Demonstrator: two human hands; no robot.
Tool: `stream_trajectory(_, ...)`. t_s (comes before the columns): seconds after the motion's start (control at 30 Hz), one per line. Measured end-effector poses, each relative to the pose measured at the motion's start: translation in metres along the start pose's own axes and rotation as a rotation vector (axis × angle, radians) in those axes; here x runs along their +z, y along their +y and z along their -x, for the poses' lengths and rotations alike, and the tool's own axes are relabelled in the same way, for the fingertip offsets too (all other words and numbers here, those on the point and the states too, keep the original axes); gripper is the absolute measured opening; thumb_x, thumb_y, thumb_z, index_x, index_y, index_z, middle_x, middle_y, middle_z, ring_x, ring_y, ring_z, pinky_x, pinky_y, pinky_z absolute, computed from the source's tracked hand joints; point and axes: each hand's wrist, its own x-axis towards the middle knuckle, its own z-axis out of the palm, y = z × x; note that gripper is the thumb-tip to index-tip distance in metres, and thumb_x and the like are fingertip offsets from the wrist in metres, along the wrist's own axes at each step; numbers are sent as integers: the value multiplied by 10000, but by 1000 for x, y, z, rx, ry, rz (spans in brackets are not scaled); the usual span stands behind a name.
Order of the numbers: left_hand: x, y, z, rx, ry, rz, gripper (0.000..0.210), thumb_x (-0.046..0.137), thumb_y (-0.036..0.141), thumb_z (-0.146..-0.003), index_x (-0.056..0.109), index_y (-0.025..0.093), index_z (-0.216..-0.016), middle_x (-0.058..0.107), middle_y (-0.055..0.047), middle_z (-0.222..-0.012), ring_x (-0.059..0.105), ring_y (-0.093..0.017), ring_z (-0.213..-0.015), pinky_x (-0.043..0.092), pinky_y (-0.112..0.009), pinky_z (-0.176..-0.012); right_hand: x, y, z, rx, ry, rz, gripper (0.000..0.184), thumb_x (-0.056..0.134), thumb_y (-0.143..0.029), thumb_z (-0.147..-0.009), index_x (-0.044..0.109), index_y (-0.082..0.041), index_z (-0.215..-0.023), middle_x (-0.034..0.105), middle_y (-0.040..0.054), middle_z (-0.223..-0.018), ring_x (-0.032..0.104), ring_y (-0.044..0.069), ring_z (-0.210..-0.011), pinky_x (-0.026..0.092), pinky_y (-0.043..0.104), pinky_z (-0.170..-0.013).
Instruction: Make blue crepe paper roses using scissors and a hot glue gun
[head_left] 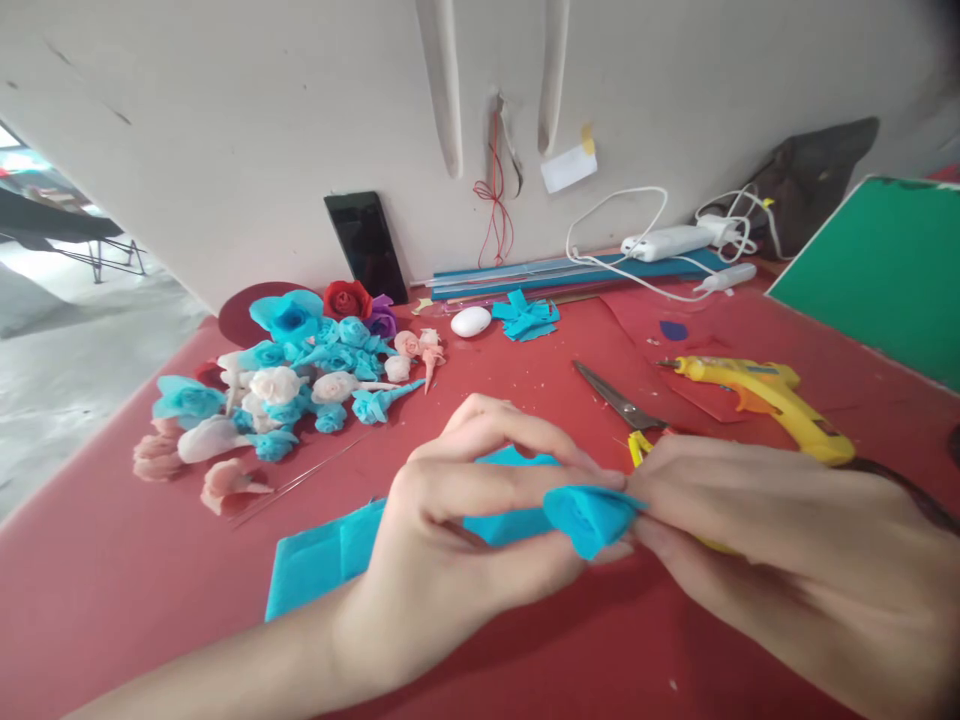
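Note:
Between my two hands is a small blue paper rose (589, 518), its rolled petals facing left and toward me. My left hand (472, 520) has thumb and fingers closed around the flower's head. At the flower's narrow right end, my right hand (780, 540) pinches the paper. Under my left hand lies a folded sheet of blue crepe paper (322, 555). A pair of scissors (619, 395) points away on the table, its handles partly hidden behind my right hand. Beyond that hand rests a yellow glue gun (757, 385).
Many finished paper flowers (289, 385) in blue, white and pink heap at the left. Along the wall stand a phone (366, 245), a white egg-shaped object (471, 321), blue paper strips (526, 316) and a white power strip (667, 243). A green board (885, 280) leans at right.

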Motion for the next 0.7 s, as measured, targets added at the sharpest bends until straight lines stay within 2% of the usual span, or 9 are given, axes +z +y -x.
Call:
stream_trajectory(0.13,5,2,2,-118,49,81,187,777,134,-680,771,261,-818,662,1,-802,587,-118,-735,525,-222,-711,5,-4,-1,37,107,7,143,458,-120,-920,571,-172,-849,616,-38,-661,576,36,-579,472,82,-566)
stream_trajectory(0.27,8,6,1,-223,53,168,191,744,124,-707,775,297,-782,658,4,-806,575,-102,-713,524,-171,-640,7,-7,-3,87,134,-30,152,502,-57,-832,576,-185,-795,613,-49,-654,567,38,-547,477,77,-558)
stream_trajectory(0.37,9,8,2,-262,51,214,229,733,107,-710,773,307,-815,676,3,-814,577,-108,-746,524,-147,-641,7,-9,-3,98,178,-68,172,529,-32,-793,583,-189,-838,633,-46,-683,583,50,-569,494,92,-572)
stream_trajectory(0.57,12,7,4,-324,57,254,246,704,78,-725,772,311,-767,672,13,-804,593,-123,-808,526,-172,-723,6,-11,0,98,176,18,161,523,-45,-807,585,-194,-805,630,-54,-647,575,43,-536,486,88,-536)
stream_trajectory(0.7,12,7,6,-354,60,270,219,706,80,-720,767,290,-739,633,16,-831,579,-100,-758,506,-145,-660,9,-11,2,131,202,55,131,509,-102,-847,583,-197,-793,630,-35,-631,593,69,-550,476,120,-492)
